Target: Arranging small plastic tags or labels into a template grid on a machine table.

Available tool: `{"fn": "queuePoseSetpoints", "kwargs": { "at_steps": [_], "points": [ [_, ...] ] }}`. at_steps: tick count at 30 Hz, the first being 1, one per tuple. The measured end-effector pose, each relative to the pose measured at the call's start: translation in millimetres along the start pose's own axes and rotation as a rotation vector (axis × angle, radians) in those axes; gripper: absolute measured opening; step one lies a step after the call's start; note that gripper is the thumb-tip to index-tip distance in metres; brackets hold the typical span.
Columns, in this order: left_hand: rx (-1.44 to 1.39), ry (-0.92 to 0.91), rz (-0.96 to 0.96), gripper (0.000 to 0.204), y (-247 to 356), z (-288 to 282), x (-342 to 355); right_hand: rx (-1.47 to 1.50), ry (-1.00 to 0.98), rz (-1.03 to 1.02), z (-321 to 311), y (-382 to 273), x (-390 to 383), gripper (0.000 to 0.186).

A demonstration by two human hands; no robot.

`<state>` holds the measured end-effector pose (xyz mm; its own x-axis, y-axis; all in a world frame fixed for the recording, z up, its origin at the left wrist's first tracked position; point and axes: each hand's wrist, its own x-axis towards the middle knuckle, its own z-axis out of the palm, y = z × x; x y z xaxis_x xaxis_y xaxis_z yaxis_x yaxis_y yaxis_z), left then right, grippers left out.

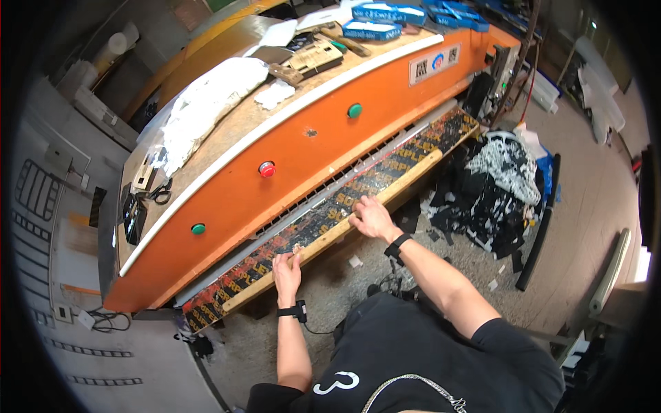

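Observation:
A long pale wooden strip (327, 239) runs along the front edge of a dark board (322, 216) printed with yellow lettering. My left hand (287, 275) is at the strip's lower left part, fingers bent over it and the thumb close beside them. Further right, my right hand (374, 219) curls its fingers over the same strip. The undersides of both grips are hidden. Just behind the board rises the orange front (306, 141) of a large machine, with a red button (266, 169) and two green buttons (354, 111) on it.
On the machine's top lie a white bundle (213, 96), blue trays (372, 29), scissors (160, 193) and a phone-like dark slab (133, 219). A heap of black and white scraps (499, 186) covers the floor at right, beside a black tube (540, 230).

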<state>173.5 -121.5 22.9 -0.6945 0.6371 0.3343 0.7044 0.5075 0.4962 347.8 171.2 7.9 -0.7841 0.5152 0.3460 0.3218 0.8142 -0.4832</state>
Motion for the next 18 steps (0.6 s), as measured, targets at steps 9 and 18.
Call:
{"fn": "queuePoseSetpoints", "kwargs": {
  "at_steps": [9, 18],
  "points": [
    [-0.31, 0.514, -0.136, 0.014, -36.8, -101.0, 37.0, 0.297, 0.317, 0.012, -105.7, -34.0, 57.6, 0.095],
    [-0.187, 0.66, 0.008, 0.014, -36.8, -162.8, 90.7, 0.113, 0.293, 0.118, -142.8, -62.1, 94.0, 0.088]
  ]
}}
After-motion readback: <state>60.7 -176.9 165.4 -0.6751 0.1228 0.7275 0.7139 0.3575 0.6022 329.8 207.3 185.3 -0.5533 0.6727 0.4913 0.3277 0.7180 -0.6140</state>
